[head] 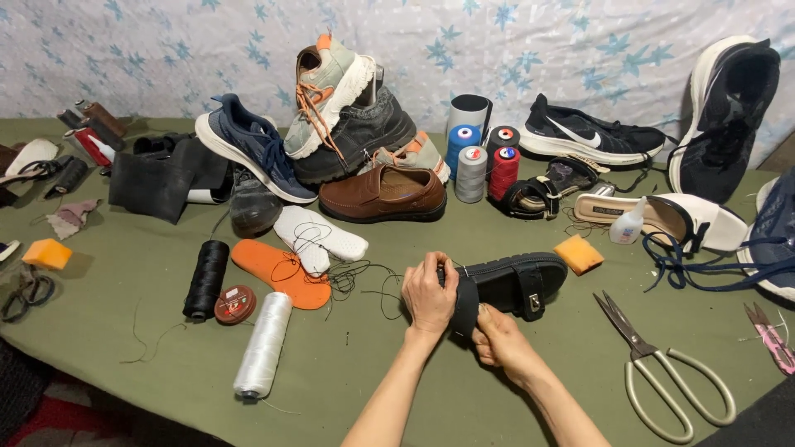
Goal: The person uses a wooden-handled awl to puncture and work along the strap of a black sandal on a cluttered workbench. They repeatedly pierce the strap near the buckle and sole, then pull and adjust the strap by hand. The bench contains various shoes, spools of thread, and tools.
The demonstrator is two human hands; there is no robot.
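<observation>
A black sandal (512,282) with straps and a small buckle lies on the green cloth near the middle. My left hand (428,295) grips its heel end from the left, fingers curled over the black back strap. My right hand (500,341) pinches the same strap from below, fingers closed on its lower edge. A thin dark thread trails leftward from the sandal toward the insoles.
Large scissors (660,369) lie right of my hands, small pink snips (773,338) farther right. A white thread spool (263,343), black spool (206,278), orange insole (280,272) and white insole (319,237) sit to the left. Piled shoes (348,132), thread cones (470,172) and a glue bottle (628,223) stand behind.
</observation>
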